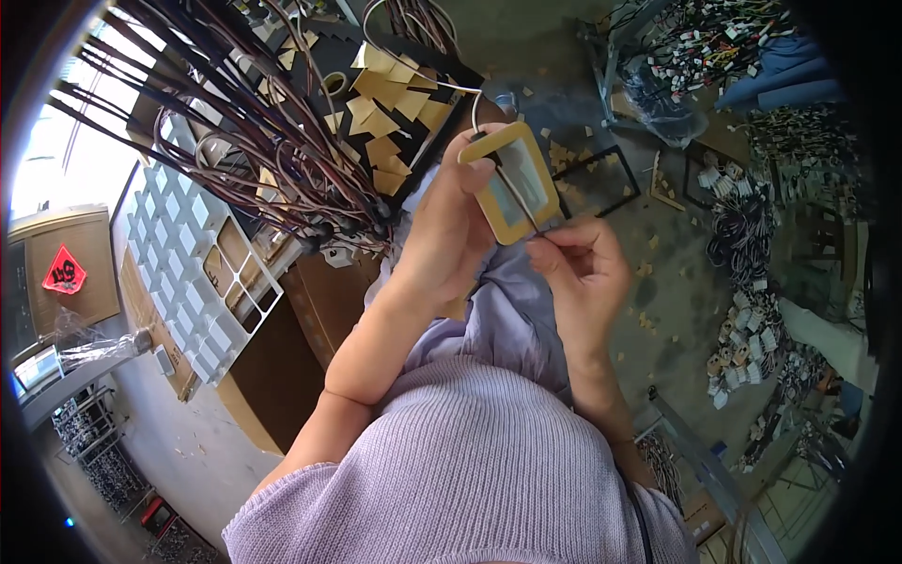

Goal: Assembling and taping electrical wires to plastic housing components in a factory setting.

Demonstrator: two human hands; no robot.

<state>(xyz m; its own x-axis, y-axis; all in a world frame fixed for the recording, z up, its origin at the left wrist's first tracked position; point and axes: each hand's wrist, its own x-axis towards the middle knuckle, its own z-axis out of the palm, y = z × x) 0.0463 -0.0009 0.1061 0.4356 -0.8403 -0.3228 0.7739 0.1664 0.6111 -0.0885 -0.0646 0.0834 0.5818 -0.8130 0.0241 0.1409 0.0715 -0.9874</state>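
My left hand [440, 218] grips a flat rectangular piece with a yellow-tan border [547, 174] and a pale greenish middle, its thumb lying over the upper left edge. A white cable [476, 105] runs up from the top of this piece. Across the middle passes a thin dark wire or strip [512, 188]. At the lower right corner, my right hand [590, 273] has its thumb and forefinger pinched together. What lies between those fingertips is too small to make out.
Thick bundles of dark cables [282, 164] hang at the upper left, beside yellow paper pieces [381, 103] on a black surface. A panel of pale blocks [174, 254] stands by a cardboard box [268, 362]. Heaps of wires with white connectors [747, 343] lie right. Scraps litter the floor.
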